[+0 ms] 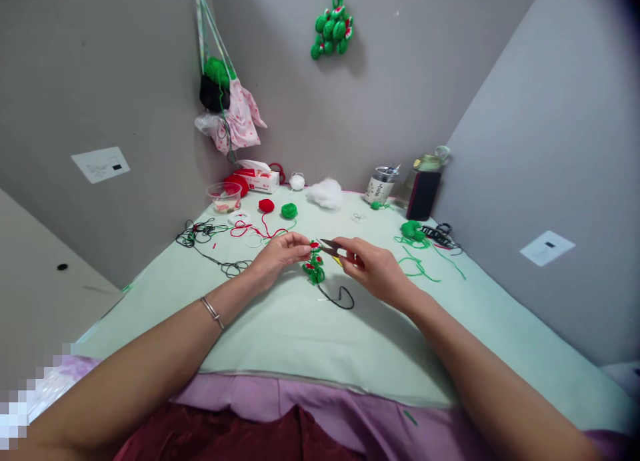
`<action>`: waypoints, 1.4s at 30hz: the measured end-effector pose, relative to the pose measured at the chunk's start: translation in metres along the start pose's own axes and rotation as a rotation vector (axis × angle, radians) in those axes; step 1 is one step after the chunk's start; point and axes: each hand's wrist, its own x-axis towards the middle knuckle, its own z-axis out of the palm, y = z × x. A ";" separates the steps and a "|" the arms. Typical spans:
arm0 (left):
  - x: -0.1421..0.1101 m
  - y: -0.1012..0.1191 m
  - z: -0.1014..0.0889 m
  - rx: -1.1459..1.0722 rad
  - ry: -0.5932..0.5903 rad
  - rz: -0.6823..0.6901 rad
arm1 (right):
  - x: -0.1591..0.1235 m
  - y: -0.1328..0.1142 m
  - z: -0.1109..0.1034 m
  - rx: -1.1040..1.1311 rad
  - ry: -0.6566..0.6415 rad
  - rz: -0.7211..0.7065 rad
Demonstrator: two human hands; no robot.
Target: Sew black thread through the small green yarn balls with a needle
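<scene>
My left hand [281,253] pinches a small green and red crocheted piece [313,264] held just above the pale green table cover [320,328]. A black yarn strand [339,298] hangs from the piece and curls on the cover. My right hand [374,268] grips small thread snips [331,248], whose dark blades point left and touch the top of the crocheted piece. Both hands are closed around what they hold, close together at the table's middle.
Red yarn ball [267,205], green yarn ball [289,211], black yarn tangle [200,234] and a clear bowl [223,196] lie far left. White stuffing [326,193], a tin [380,184] and a black box [423,194] stand at the back. Green yarn scraps [416,238] lie right. Walls close in.
</scene>
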 end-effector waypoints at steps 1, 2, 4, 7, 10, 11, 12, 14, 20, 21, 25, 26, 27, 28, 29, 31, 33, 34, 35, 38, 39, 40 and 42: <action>0.000 0.000 0.001 -0.005 0.006 -0.001 | 0.000 -0.002 0.002 -0.022 -0.007 -0.002; -0.001 0.000 0.001 -0.010 0.010 -0.002 | -0.001 -0.003 0.004 -0.042 -0.007 0.002; -0.001 0.000 0.001 -0.020 0.013 -0.004 | -0.001 -0.003 0.007 -0.072 0.004 0.017; -0.002 -0.002 0.002 -0.047 -0.015 -0.012 | -0.001 -0.003 0.009 -0.091 0.021 0.020; -0.003 -0.002 0.004 -0.090 -0.046 -0.037 | -0.002 -0.006 0.007 -0.091 0.025 0.012; -0.003 -0.001 0.005 -0.105 -0.051 -0.050 | -0.002 -0.007 0.006 -0.084 0.023 0.012; -0.004 -0.001 0.006 -0.117 -0.053 -0.062 | -0.002 -0.008 0.005 -0.074 0.020 0.012; -0.004 0.000 0.006 -0.136 -0.055 -0.079 | -0.001 -0.010 0.003 -0.046 0.011 0.018; -0.002 0.000 0.005 -0.156 -0.087 -0.088 | 0.001 -0.013 -0.002 0.080 -0.025 0.044; -0.003 0.000 0.005 -0.156 -0.091 -0.085 | 0.001 -0.013 -0.002 0.076 -0.024 0.041; -0.003 -0.001 0.005 -0.148 -0.086 -0.086 | -0.002 -0.013 0.000 -0.047 0.001 0.008; -0.003 -0.002 0.005 -0.146 -0.083 -0.088 | -0.002 -0.013 0.001 -0.076 0.008 -0.002; -0.003 -0.002 0.005 -0.145 -0.079 -0.092 | -0.003 -0.012 0.002 -0.099 0.014 -0.009; -0.003 -0.002 0.005 -0.146 -0.074 -0.097 | -0.003 -0.012 0.002 -0.117 0.017 -0.013; -0.003 -0.002 0.005 -0.147 -0.071 -0.101 | -0.004 -0.012 0.002 -0.129 0.016 -0.016; -0.003 -0.003 0.004 -0.146 -0.069 -0.105 | -0.004 -0.012 0.002 -0.141 0.011 -0.021; -0.003 -0.004 0.004 -0.143 -0.075 -0.102 | -0.003 -0.012 0.001 -0.142 0.003 -0.022; -0.002 -0.004 0.003 -0.141 -0.079 -0.100 | -0.003 -0.012 0.001 -0.140 0.000 -0.024; -0.002 -0.004 0.003 -0.141 -0.082 -0.099 | -0.003 -0.013 0.001 -0.136 -0.001 -0.023; -0.001 -0.006 0.002 -0.145 -0.081 -0.100 | -0.002 -0.014 0.001 -0.120 -0.011 -0.020; -0.001 -0.006 0.001 -0.145 -0.079 -0.099 | -0.002 -0.014 0.001 -0.111 -0.016 -0.017; -0.001 -0.006 0.001 -0.143 -0.078 -0.099 | -0.002 -0.014 0.001 -0.099 -0.021 -0.013; -0.001 -0.007 0.001 -0.133 -0.077 -0.098 | -0.002 -0.014 0.001 -0.061 -0.035 -0.007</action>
